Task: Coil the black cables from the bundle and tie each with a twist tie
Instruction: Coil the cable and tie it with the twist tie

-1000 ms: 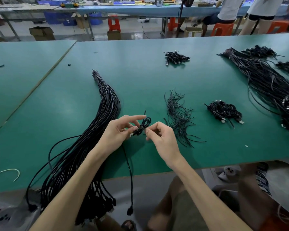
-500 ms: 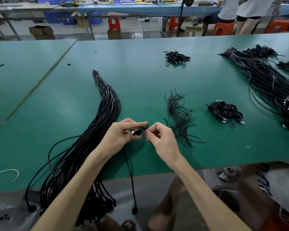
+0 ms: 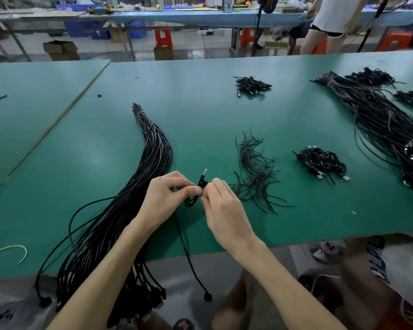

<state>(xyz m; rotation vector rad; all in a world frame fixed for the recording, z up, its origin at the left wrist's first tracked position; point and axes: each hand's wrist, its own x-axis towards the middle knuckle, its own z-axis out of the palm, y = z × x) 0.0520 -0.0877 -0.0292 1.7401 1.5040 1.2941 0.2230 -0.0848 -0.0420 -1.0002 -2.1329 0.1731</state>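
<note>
Cable (image 3: 194, 196): black, partly wound into a small coil, held between your two hands above the near part of the green table (image 3: 200, 120). One plug points up out of the coil; the loose end runs under your left wrist, over the table edge, and hangs with its plug below.
Left hand (image 3: 163, 198): thumb and forefinger pinch the coil, other fingers curled.
Right hand (image 3: 224, 210): fingertips pressed together on the coil's right side; whether they also grip a tie, you cannot tell.
Bundle (image 3: 129, 194): long black cables, banded at the far end, lying left of your hands and spilling over the near edge.
Ties (image 3: 255, 172): loose black heap just right of your hands.
Coiled pile (image 3: 320, 163): finished cables, further right.
Second bundle (image 3: 379, 125): far right.
</note>
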